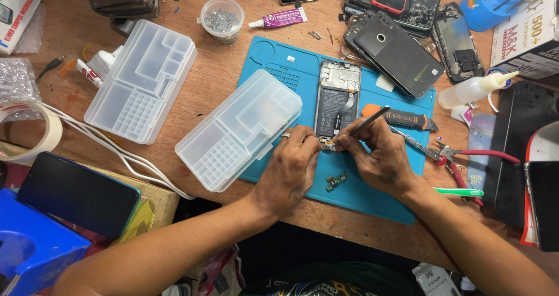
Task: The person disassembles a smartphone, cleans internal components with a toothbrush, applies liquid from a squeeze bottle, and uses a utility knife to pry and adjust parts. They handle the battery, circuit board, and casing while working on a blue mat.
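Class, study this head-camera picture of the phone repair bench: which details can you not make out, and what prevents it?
- Head view: lower end of the opened phone, hidden by the left hand and right hand.
- Tweezers tip, behind fingers.
- Small green circuit board: too small.
- Black box: cut by right edge.

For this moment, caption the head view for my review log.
Both hands work tweezers at the lower end of an opened phone on a blue mat.
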